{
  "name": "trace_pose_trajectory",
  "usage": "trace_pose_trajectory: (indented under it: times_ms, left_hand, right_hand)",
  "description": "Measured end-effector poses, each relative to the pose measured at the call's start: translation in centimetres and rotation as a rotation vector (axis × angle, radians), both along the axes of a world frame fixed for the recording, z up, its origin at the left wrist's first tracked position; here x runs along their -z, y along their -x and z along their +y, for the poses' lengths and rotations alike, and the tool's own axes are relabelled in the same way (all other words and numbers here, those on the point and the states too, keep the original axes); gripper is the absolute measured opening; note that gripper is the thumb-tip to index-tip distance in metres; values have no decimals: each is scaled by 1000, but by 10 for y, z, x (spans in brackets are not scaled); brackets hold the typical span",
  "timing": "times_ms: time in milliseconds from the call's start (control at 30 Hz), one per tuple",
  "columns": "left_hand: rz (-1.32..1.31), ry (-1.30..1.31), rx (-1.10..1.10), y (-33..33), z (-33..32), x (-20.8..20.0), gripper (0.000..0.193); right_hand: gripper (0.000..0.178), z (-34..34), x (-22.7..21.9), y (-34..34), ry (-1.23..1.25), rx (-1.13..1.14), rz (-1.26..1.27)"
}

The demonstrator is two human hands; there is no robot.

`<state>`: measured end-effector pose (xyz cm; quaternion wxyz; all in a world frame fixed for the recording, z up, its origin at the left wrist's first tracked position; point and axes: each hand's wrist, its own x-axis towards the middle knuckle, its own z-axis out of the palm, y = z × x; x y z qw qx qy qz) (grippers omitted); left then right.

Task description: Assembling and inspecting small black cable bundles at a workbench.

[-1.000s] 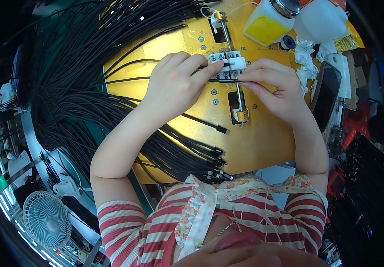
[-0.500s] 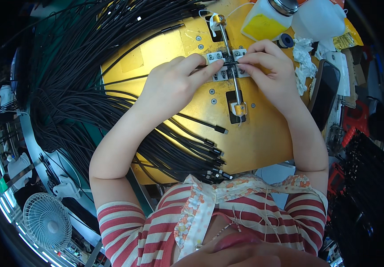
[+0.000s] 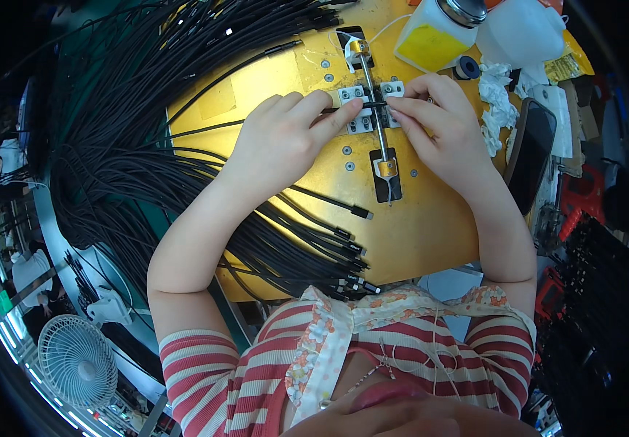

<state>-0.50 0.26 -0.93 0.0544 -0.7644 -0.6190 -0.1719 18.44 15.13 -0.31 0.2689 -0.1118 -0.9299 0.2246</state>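
Observation:
My left hand pinches a black cable between thumb and forefinger, left of the small metal clamp fixture. The cable's end lies across the middle of the fixture, over a steel rod with brass-coloured end blocks. From the right, my right hand closes thumb and forefinger at that same end; its fingertips partly cover the tip. The fixture is bolted to a golden plate. Nearest my left forearm lies a bundle of black cables with metal plugs at their ends.
More black cables fill the far left. At the far right stand a white jar with a yellow label and a white bottle. Crumpled tissue and a dark phone lie at right. A white fan is at near left.
The rod's end blocks have shifted inward, toward the clamp, and sit at the plate's slots. My right hand has moved slightly toward me; my left hand keeps its pinch almost in place.

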Motion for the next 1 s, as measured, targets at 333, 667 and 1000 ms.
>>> trace_pose_trajectory:
  times_ms: [333,667,1000]
  left_hand:
    - [-15,-29,2,3,0,0,42]
    - [-80,45,32,14,-1,-11,45]
    - [-536,948,129,-3,-35,-60,21]
  right_hand:
    - [14,-4,-1,-2,-23,-10,-13]
    - [13,-5,-2,-1,-36,-50,17]
    - [13,-4,1,-3,-33,-38,22]
